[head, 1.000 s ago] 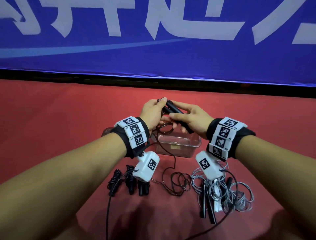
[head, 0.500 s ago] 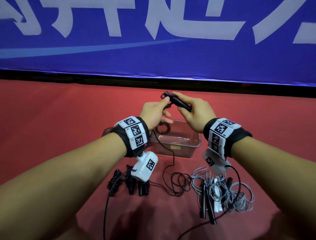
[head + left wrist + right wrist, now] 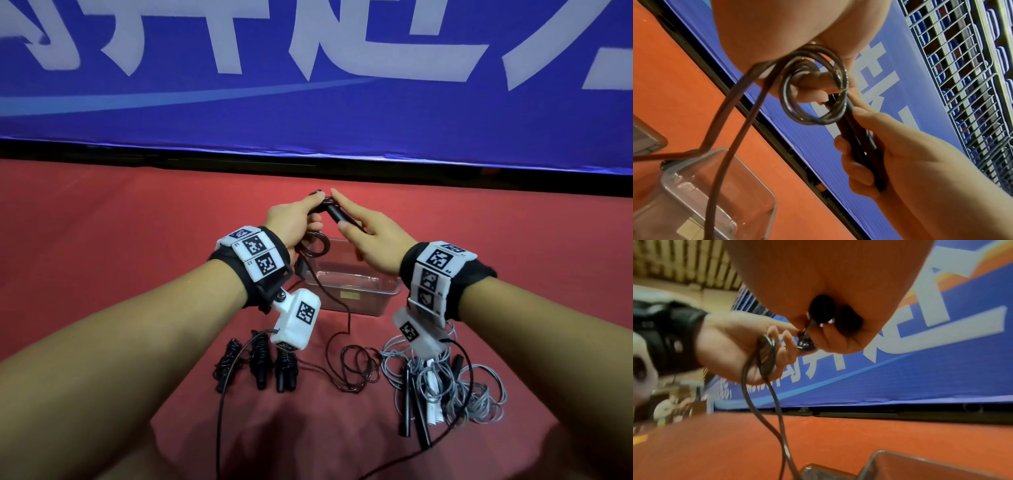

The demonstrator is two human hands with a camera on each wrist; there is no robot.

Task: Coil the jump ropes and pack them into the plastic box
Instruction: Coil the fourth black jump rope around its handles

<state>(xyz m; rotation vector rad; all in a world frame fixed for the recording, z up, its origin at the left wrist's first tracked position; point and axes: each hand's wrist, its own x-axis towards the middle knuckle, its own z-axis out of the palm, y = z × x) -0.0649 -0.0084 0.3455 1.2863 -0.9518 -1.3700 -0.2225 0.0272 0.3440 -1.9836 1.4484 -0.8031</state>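
Two raised hands: right hand (image 3: 371, 240) grips black handles (image 3: 339, 215), left hand (image 3: 294, 222) pinches rope (image 3: 317, 246)

Dark jump rope (image 3: 346, 363): two black handles (image 3: 861, 155) held side by side above the box, a few small loops (image 3: 813, 97) coiled at their top, rest trailing to a loose pile on the red floor. Clear plastic box (image 3: 356, 291): open, upright, centre. Three coiled black ropes (image 3: 257, 359) near-left; grey rope tangle (image 3: 455, 387) near-right.
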